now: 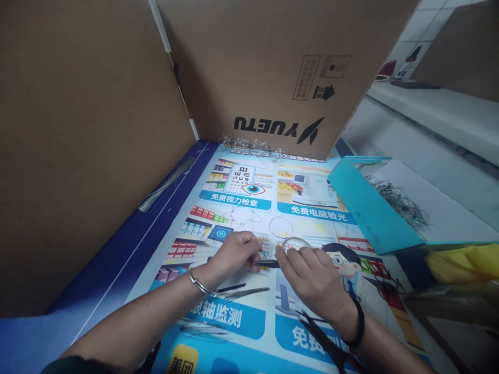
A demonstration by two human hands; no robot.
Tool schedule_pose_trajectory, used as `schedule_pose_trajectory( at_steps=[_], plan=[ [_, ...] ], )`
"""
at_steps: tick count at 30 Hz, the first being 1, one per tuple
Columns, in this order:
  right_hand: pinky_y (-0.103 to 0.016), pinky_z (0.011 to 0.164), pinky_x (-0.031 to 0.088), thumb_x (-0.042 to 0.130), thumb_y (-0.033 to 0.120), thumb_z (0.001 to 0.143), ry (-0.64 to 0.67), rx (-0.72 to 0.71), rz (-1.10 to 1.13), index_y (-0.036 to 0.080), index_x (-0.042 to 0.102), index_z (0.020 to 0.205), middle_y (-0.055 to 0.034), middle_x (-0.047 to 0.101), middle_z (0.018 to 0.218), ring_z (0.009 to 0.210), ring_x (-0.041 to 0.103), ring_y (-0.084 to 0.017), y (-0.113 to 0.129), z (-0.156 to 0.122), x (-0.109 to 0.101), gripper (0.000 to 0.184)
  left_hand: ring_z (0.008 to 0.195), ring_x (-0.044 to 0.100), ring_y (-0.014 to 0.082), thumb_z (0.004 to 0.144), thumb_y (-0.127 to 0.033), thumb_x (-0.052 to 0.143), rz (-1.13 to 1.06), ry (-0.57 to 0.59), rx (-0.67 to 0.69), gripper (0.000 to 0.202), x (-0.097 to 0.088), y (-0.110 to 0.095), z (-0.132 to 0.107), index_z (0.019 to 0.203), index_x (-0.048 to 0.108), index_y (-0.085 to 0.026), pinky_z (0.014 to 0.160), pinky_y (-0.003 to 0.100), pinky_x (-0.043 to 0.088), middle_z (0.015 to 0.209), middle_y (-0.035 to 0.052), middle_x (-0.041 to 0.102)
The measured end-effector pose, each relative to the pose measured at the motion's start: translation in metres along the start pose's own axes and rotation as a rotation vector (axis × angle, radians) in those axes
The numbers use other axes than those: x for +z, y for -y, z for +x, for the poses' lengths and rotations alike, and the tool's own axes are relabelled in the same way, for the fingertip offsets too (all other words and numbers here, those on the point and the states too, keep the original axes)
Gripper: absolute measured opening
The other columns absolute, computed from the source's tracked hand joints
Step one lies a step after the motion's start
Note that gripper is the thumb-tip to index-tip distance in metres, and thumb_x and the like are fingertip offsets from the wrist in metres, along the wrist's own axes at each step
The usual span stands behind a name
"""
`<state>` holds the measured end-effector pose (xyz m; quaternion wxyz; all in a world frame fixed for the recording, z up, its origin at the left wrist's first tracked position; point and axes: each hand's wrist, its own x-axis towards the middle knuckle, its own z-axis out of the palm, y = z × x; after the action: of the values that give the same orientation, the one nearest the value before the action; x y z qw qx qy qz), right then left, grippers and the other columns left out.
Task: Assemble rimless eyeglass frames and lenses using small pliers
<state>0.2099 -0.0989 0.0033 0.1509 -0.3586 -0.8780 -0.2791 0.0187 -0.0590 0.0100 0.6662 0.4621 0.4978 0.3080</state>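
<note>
My left hand, with a silver bangle at its wrist, is closed in a pinch over the printed mat; what its fingertips hold is too small to make out. Facing it, my right hand grips a slim dark tool whose tip points to the left fingers. The tool's handle is hidden in the palm. A thin wire ring arches just behind the right knuckles. Another fine wire loop lies beyond the hands. Below the right wrist rest dark-bladed scissors.
Tall cardboard panels stand at the left and back. Clear beaded pieces line the back panel's foot. Wire strands lie at left, with cut lengths in front. At right, a teal box holds tangled wire beside yellow material.
</note>
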Motion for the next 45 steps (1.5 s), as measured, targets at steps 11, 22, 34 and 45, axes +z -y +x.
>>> schedule_pose_trajectory(
  at_steps=[11, 22, 34, 45],
  plan=[
    [-0.036, 0.063, 0.028, 0.05, 0.012, 0.086, 0.008, 0.007, 0.011, 0.013, 0.06, 0.109, -0.0061, 0.058, 0.075, 0.068, 0.045, -0.018, 0.002, 0.003, -0.002, 0.025, 0.038, 0.052, 0.0099, 0.073, -0.037, 0.059, 0.019, 0.008, -0.003, 0.027, 0.0, 0.007, 0.003, 0.061, 0.054, -0.015, 0.043, 0.023, 0.044, 0.049, -0.0026, 0.053],
    [-0.037, 0.062, 0.027, 0.049, 0.014, 0.086, 0.055, 0.005, -0.015, 0.013, 0.06, 0.109, -0.006, 0.057, 0.074, 0.068, 0.044, -0.019, 0.003, 0.003, -0.001, 0.025, 0.038, 0.052, 0.0094, 0.075, -0.037, 0.058, 0.036, 0.019, 0.002, 0.027, 0.0, 0.007, 0.003, 0.06, 0.051, -0.015, 0.043, 0.022, 0.043, 0.05, -0.0028, 0.053],
    [-0.035, 0.064, 0.03, 0.056, 0.015, 0.081, 0.151, 0.126, 0.083, 0.014, 0.063, 0.1, -0.005, 0.056, 0.072, 0.069, 0.046, -0.02, 0.009, 0.002, 0.001, 0.02, 0.052, 0.056, 0.0117, 0.083, -0.035, 0.05, 0.351, -0.048, 0.177, 0.03, -0.002, -0.001, -0.004, 0.059, 0.052, -0.017, 0.054, 0.023, 0.043, 0.056, -0.0023, 0.058],
    [-0.028, 0.057, 0.03, 0.06, 0.019, 0.075, 0.391, 0.359, 0.45, 0.02, 0.066, 0.077, -0.0017, 0.065, 0.071, 0.069, 0.058, -0.018, 0.007, 0.01, -0.006, 0.006, 0.06, 0.056, 0.0111, 0.09, -0.023, 0.043, 0.87, -0.058, 0.874, 0.026, -0.011, 0.005, -0.009, 0.071, 0.058, -0.015, 0.058, 0.022, 0.042, 0.064, 0.0013, 0.063]
  ],
)
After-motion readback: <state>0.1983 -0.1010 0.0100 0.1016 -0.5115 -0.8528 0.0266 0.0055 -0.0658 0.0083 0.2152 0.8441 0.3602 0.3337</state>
